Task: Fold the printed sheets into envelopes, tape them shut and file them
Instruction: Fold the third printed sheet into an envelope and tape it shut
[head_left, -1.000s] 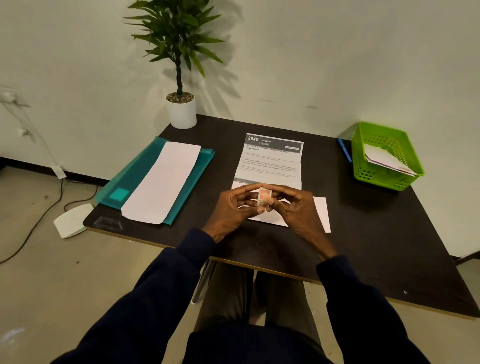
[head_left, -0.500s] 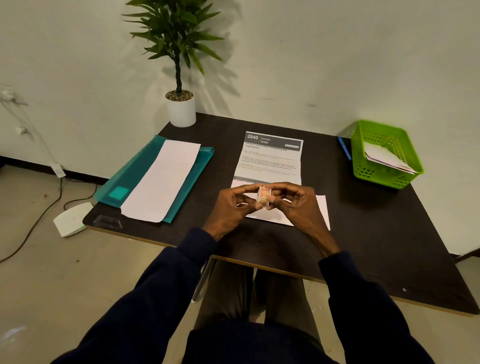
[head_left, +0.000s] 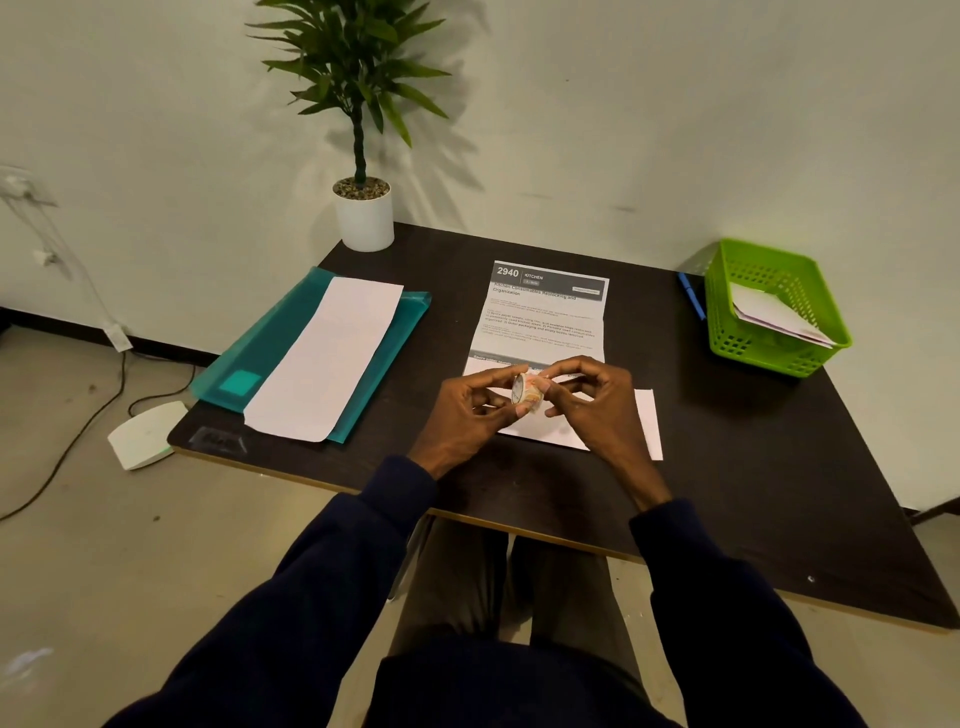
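On the floor at the far left a cable (head_left: 67, 457) trails past a small white device (head_left: 143, 435) lying just beside the corner of the dark tabletop (head_left: 753, 467). On the left part of the tabletop lies a teal folder (head_left: 291, 343), with a long white folded sheet (head_left: 324, 358) resting on top of it, running from the far edge toward the near one. Behind the folder, at the back corner by the wall, stands a potted plant (head_left: 362, 156) in a white pot.

In the middle a printed sheet (head_left: 545, 317) lies flat, its dark header reading "2940 KITCHEN" at the far end; its near end is partly hidden by the hands. The left hand (head_left: 467, 410) and right hand (head_left: 597, 405) are brought together just above the paper, both pinching a small roll of tape (head_left: 526, 391) held upright between their fingertips. A white paper (head_left: 649, 421) pokes out from under the right hand toward the right. Dark blue sleeves (head_left: 332, 561) cover both forearms.

Further right, near the wall, a blue pen (head_left: 691, 301) lies just beside a green basket (head_left: 737, 291) at the back right corner, and folded white papers (head_left: 774, 317) lean inside it
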